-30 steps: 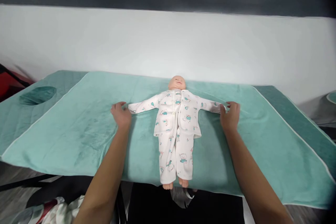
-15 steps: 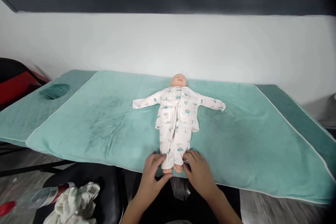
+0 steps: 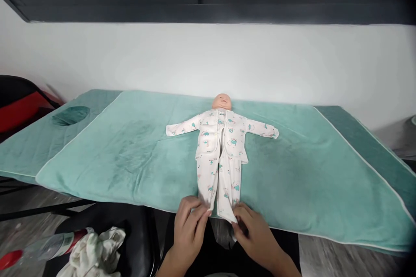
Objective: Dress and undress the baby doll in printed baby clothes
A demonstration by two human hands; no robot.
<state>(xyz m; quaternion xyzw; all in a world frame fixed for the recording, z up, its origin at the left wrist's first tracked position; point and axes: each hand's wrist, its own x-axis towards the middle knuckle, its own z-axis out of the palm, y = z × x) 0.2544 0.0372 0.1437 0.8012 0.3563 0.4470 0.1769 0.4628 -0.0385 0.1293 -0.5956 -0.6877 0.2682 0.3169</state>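
Observation:
A baby doll (image 3: 222, 101) lies on its back on the green padded table, head toward the wall. It wears a white patterned jacket (image 3: 208, 136) with sleeves spread wide, and matching pants (image 3: 230, 177). My left hand (image 3: 191, 225) is closed, pinching the hem of one pant leg between thumb and fingers. With thumb and fingertips, my right hand (image 3: 255, 233) grips the hem of the other leg and draws it out to a point at the table's near edge. The doll's feet are hidden under the cloth and my fingers.
The green table cover (image 3: 302, 173) spreads to both sides, with a face hole (image 3: 70, 115) at the left. On a black chair (image 3: 136, 233) at lower left lie a crumpled white cloth (image 3: 95, 253) and a red-capped plastic bottle (image 3: 48, 246). A white wall (image 3: 208, 60) stands behind.
Both hands have taken hold of the pant hems and pulled them toward me. The doll's toes, visible before, are now covered, and the pant legs stretch longer and further apart.

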